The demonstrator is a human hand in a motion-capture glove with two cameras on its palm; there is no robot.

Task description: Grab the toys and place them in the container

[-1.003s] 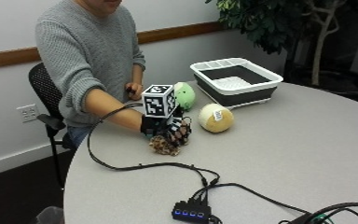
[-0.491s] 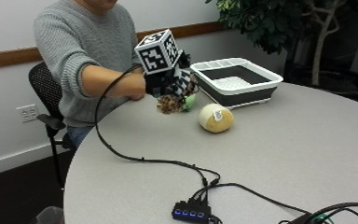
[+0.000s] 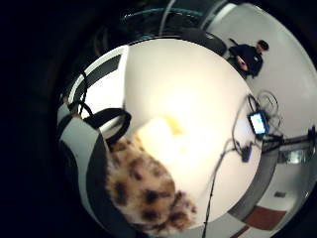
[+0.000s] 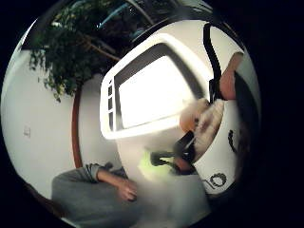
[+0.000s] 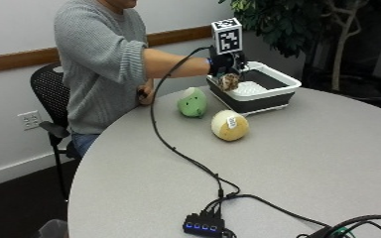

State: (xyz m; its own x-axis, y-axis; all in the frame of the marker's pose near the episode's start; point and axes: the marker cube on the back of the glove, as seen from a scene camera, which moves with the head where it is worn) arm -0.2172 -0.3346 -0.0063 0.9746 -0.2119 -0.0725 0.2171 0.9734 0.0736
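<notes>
From the outside view, my gloved right hand [image 5: 226, 64] is stretched out over the near edge of the container, a white-rimmed dark plastic basket [image 5: 276, 92] that stands on the round grey table [image 5: 309, 158]. My fingers are curled around a small plush toy with leopard spots [image 5: 228, 82], and it hangs just above the rim of the basket, not yet inside. On the table, near the basket, a pale green soft toy [image 5: 192, 102] stands beside my bare left hand [image 5: 144, 94], which rests at the table edge. A round yellowish-cream plush ball with a white tag [image 5: 230, 125] lies just beside the green one, closer to the middle of the table. A black cable [image 5: 177, 148] runs from my arm across the table. In the little finger side palm view, the spotted toy [image 3: 143, 193] is close against my palm, and the cream ball [image 3: 161, 136] lies on the table below. In the thumb side palm view, the basket [image 4: 156, 92] fills the middle, the green toy [image 4: 149, 161] is beside it on the table, and part of the held toy [image 4: 202, 121] shows near my fingers.
</notes>
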